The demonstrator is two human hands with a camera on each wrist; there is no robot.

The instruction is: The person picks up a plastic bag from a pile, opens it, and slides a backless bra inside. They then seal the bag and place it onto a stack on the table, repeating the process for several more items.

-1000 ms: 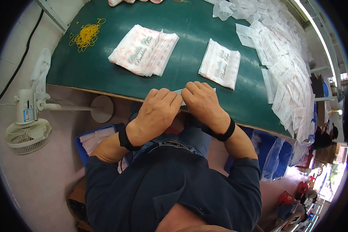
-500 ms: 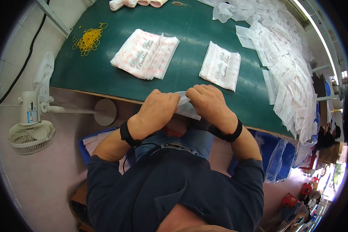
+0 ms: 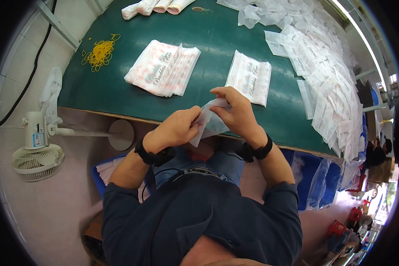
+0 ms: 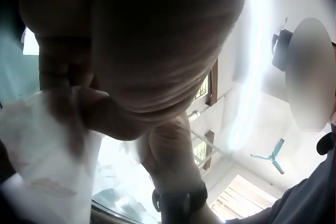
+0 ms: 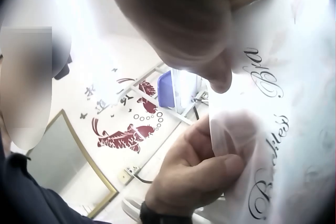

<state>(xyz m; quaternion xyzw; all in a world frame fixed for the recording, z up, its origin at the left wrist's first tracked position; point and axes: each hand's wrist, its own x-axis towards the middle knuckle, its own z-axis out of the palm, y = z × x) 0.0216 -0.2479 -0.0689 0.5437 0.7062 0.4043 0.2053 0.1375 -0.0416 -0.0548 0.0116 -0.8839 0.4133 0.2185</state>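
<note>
A translucent plastic bag (image 3: 213,126) hangs between both hands at the table's near edge. My left hand (image 3: 175,128) pinches its left side, with the thumb laid on the film in the right wrist view. At the upper edge, my right hand (image 3: 238,114) holds the bag between thumb and bent fingers. Black script reading "Bra" shows on the bag (image 5: 286,124) in the right wrist view. Beyond the hands lie two stacks of printed bags, a larger left stack (image 3: 162,68) and a smaller right stack (image 3: 249,82), close behind the right hand.
Yellow rubber bands (image 3: 100,54) lie in a heap on the green table (image 3: 106,91). Several rolled bundles (image 3: 162,5) lie at the back. A spread pile of printed bags (image 3: 319,80) covers the right side. A fan (image 3: 37,164) stands left; blue bins (image 3: 314,181) sit below.
The hands were close together at the table edge, mostly hiding the bag. The right hand has since lifted and turned its fingers outward, and more of the bag now shows.
</note>
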